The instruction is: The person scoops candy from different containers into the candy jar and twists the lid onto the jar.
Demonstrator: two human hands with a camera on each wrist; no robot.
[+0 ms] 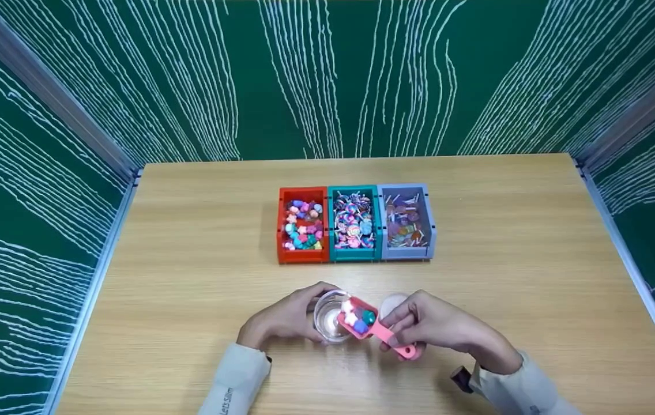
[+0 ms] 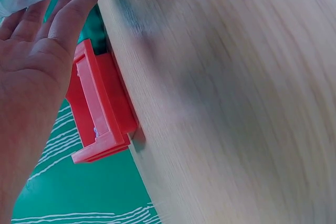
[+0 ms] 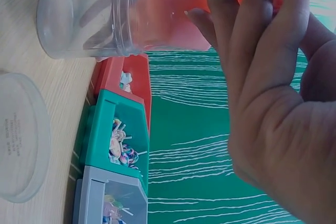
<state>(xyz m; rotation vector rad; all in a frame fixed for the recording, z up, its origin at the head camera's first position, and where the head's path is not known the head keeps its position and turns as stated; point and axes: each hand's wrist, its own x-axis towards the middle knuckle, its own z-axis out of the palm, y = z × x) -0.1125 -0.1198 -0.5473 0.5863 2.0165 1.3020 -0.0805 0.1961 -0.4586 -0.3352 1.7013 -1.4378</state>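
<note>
1. My left hand [image 1: 288,314] grips a transparent, cylindrical jar [image 1: 326,323], well apart from the wood-grained worktop [image 1: 189,248]'s far edge.
2. My right hand [image 1: 437,323] pinches a smooth pink scoop [image 1: 383,332] of lumpy multicoloured pieces [image 1: 360,320] at the jar's mouth.

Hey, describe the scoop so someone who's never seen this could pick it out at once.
On the wooden table, start at the row of three bins and come toward the person. The scoop is in the right hand, at the mouth of a clear jar. Unlike the colourless jar and round lid nearby, it's pinkish red and carries small colourful pieces.
</note>
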